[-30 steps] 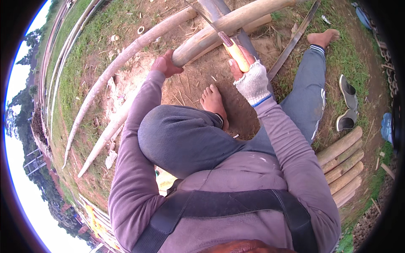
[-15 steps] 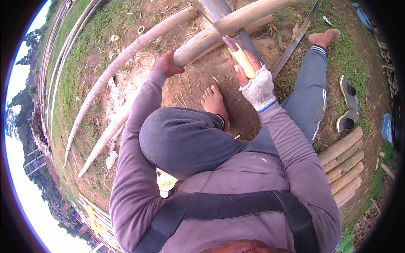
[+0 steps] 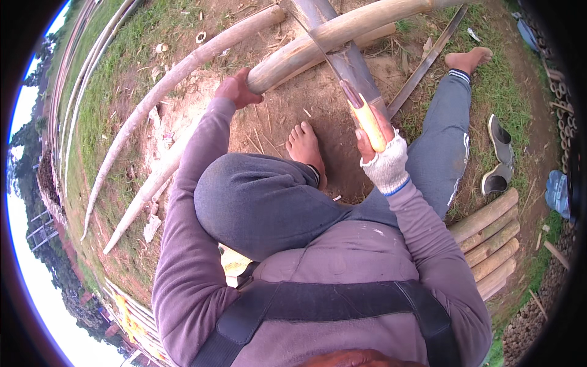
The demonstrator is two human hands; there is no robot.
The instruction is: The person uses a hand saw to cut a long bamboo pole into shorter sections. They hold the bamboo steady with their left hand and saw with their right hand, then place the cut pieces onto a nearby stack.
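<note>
A long round tan bamboo pole (image 3: 367, 23) lies across a thick grey bamboo pole (image 3: 358, 68); the yellow handle (image 3: 370, 122) of a blade is on its near side. Left lies a curved pale bamboo pole (image 3: 177, 73); right, a long flat grey strip (image 3: 428, 61). Farther right, grey-and-black slippers (image 3: 502, 139) lie beyond a row of short tan poles (image 3: 496, 240).

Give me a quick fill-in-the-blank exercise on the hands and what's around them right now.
1. The right hand wears a glove that is mostly ____ in colour.
2. It grips a bladed tool whose handle is mostly ____ in colour.
3. The left hand holds one ____ of a pole.
4. The footwear lies on the person's ____ side.

Missing words: white; yellow; end; right.
</note>
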